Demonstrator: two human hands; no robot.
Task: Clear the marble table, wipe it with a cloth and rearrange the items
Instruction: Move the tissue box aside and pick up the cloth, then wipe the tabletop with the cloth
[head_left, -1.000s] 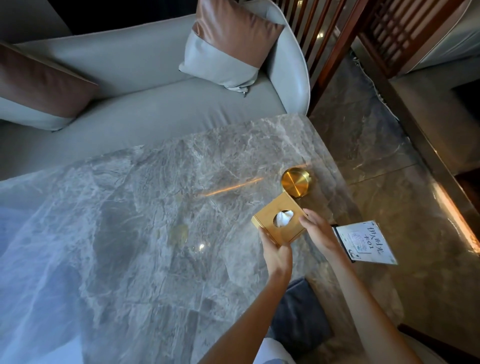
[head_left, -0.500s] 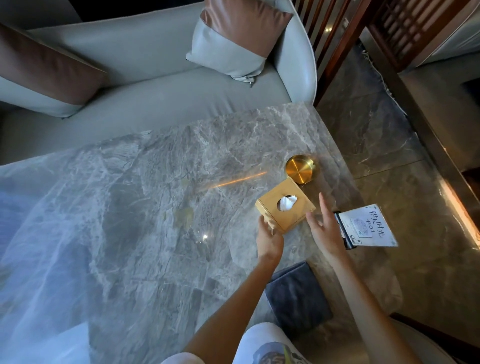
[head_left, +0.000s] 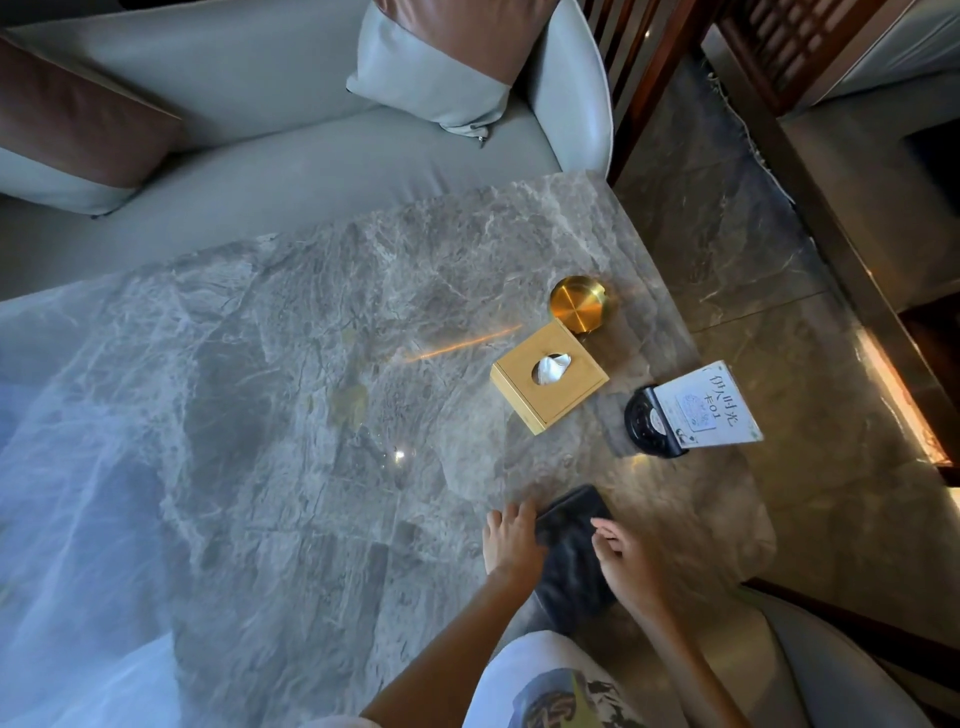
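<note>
The grey marble table (head_left: 291, 426) carries a gold square tissue box (head_left: 577, 396) with white tissue poking from its round hole. A round gold dish (head_left: 576, 309) stands just beyond the box. A white sign card (head_left: 707, 410) on a black round base (head_left: 640, 422) stands at the right edge. At the near edge lies a dark folded cloth (head_left: 571, 556). My left hand (head_left: 511, 538) grips its left side and my right hand (head_left: 626, 564) its right side. The cloth's far end curls up a little. Both hands are blurred.
A grey sofa (head_left: 270, 176) runs along the table's far side with a brown-and-grey cushion at each end (head_left: 452, 57) (head_left: 72, 130). A dark wooden screen (head_left: 654, 78) and polished stone floor (head_left: 727, 244) lie to the right. A grey seat (head_left: 831, 665) is at bottom right.
Both hands set the tissue box down beside the gold dish, let it go, and drew back to the near edge onto the dark cloth.
</note>
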